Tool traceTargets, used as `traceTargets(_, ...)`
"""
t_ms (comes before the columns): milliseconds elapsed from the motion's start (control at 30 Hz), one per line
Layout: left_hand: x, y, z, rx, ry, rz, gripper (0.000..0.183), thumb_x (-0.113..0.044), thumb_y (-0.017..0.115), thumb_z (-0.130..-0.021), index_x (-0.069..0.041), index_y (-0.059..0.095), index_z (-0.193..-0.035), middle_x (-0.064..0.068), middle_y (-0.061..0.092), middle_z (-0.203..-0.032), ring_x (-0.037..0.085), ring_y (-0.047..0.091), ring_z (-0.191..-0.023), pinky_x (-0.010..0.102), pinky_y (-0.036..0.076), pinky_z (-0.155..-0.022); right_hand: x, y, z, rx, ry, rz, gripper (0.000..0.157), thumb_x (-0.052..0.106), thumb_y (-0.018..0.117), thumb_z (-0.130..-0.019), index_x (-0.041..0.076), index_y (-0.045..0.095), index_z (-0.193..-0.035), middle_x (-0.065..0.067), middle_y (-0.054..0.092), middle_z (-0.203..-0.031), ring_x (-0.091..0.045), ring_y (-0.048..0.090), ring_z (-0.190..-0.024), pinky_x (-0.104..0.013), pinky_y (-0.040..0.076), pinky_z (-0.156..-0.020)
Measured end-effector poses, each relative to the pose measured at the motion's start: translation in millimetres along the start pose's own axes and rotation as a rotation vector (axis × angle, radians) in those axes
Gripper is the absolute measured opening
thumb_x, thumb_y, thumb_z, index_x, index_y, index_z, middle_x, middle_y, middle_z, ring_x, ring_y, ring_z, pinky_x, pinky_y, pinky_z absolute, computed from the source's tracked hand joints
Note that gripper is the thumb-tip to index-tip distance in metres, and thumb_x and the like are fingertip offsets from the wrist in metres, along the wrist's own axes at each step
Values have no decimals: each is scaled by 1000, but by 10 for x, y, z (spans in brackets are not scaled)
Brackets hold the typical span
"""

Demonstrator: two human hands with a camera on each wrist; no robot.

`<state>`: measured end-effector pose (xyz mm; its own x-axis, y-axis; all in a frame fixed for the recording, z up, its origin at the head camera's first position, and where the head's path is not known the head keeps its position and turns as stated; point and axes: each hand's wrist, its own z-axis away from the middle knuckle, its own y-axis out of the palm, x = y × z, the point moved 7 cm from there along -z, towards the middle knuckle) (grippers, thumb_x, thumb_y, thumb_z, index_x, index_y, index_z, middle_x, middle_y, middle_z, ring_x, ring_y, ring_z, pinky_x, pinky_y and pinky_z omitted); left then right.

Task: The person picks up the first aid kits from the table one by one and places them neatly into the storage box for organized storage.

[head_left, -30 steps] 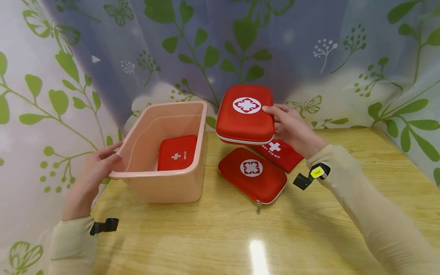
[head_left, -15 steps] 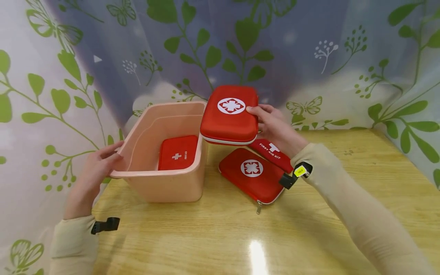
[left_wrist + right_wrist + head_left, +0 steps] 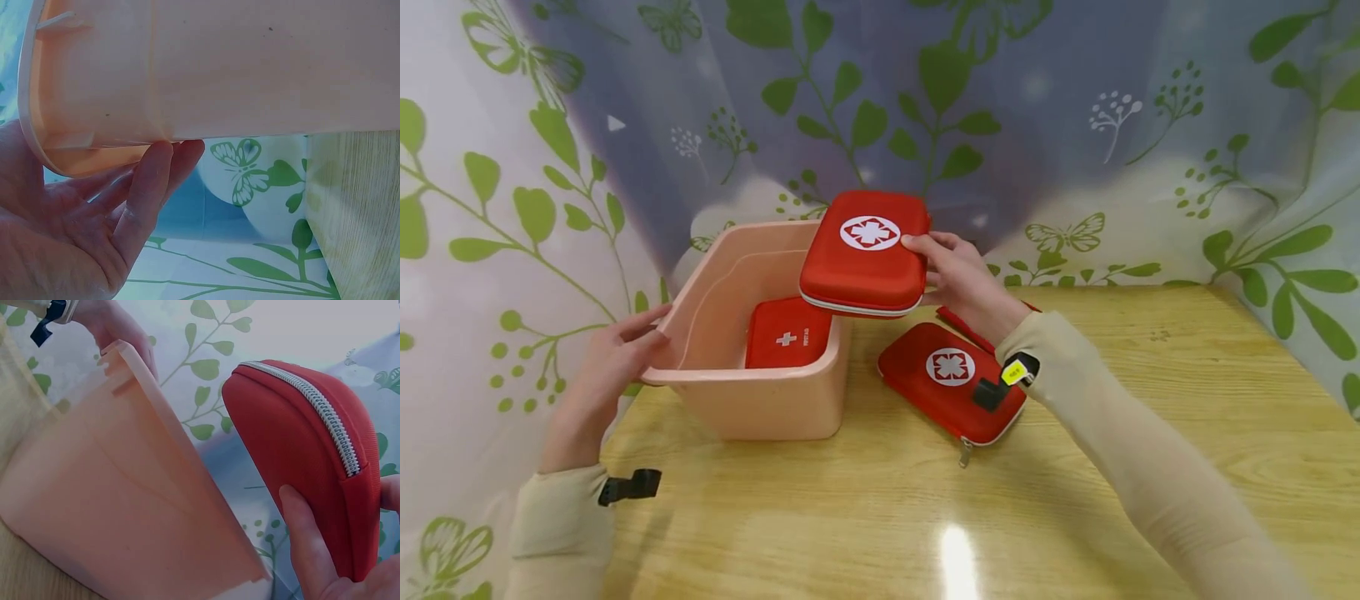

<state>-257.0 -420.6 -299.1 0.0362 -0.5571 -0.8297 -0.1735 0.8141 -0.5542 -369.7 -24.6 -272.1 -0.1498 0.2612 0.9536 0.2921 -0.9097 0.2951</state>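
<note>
My right hand [image 3: 966, 283] pinches a red zippered first aid case [image 3: 865, 271] by its right side, thumb on top beside the white cross emblem. The case hangs in the air, overlapping the right rim of the peach plastic bin [image 3: 760, 408] in the head view. Its metal zipper shows in the right wrist view, fingers on both faces of the case [image 3: 275, 425]. With my left hand [image 3: 597, 375] I hold the bin's left rim; the left wrist view has the fingers bent around the bin [image 3: 250, 69] edge. A flat red first aid pouch [image 3: 767, 350] lies inside the bin.
Right of the bin, another red zippered case [image 3: 917, 379] lies on the wooden table [image 3: 775, 517], its pull toward me. Behind it a red first aid kit pouch [image 3: 955, 323] is mostly hidden by my right hand. A leaf-patterned curtain [image 3: 1037, 150] hangs behind.
My right hand has carried the red case leftward, from above the other kits to over the bin's right rim. My left hand stays on the bin.
</note>
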Motion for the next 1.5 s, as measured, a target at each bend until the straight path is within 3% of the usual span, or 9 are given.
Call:
traceTargets(100,-22,-17,-21,1,12,13,55,-26,51,-101,-9,39,-152,-19,59,-102,5,58,-78,28,53,-59,-31,72,-49,-2,1,-18,65,29,67,-92,8,33,-144,-14,56,-130,-26,63,-100,-38,58,-70)
traceTargets(167,-28,-18,-31,5,10,21,55,-25,51,-101,-9,38,-152,-17,59,-104,5,58,-77,28,53,-59,-45,124,-81,2,-7,-24,66,29,68,-92,8,32,-144,-14,56,-130,-26,63,-99,-38,58,-70)
traceTargets(400,-13,8,-10,31,-13,15,56,-26,50,-102,-11,35,-154,16,48,-135,5,57,-82,28,52,-61,-119,318,-146,7,-9,27,69,27,70,-91,10,30,-144,-15,59,-124,-26,65,-91,-37,58,-63)
traceTargets(667,-14,-38,-12,2,-8,30,56,-25,53,-100,-10,38,-152,-12,57,-110,5,57,-81,27,53,-60,-139,603,-245,35,-19,65,70,27,71,-89,10,29,-143,-16,65,-113,-25,66,-79,-38,58,-61)
traceTargets(900,18,-29,-32,2,-19,23,56,-25,52,-101,-12,37,-153,1,56,-124,5,58,-86,27,53,-63,-155,884,-364,66,-32,108,69,25,71,-89,9,30,-143,-16,66,-107,-23,66,-69,-40,58,-60)
traceTargets(1000,39,-13,-17,10,-16,23,56,-24,52,-101,-12,37,-153,0,56,-122,5,58,-85,27,53,-62,-186,982,-400,72,-59,181,69,22,72,-88,9,32,-143,-16,65,-109,-23,66,-66,-38,57,-56)
traceTargets(1233,81,12,1,31,-32,21,56,-24,52,-101,-12,36,-153,8,53,-126,6,56,-87,28,53,-62,-193,1104,-386,83,-179,388,69,19,74,-88,12,35,-144,-14,58,-117,-24,68,-81,-37,57,-57)
traceTargets(1367,70,-4,-20,25,-37,29,56,-24,52,-100,-13,37,-153,2,55,-123,8,55,-87,28,52,-61,-128,1158,-355,82,-237,502,72,20,75,-86,12,35,-145,-14,59,-114,-23,67,-84,-36,58,-62)
traceTargets(1500,59,-12,-39,21,-37,26,56,-25,52,-101,-13,37,-153,4,55,-125,6,57,-88,28,52,-63,-105,1230,-303,117,-269,783,75,23,70,-90,12,28,-151,-11,63,-119,-20,67,-93,-32,56,-73)
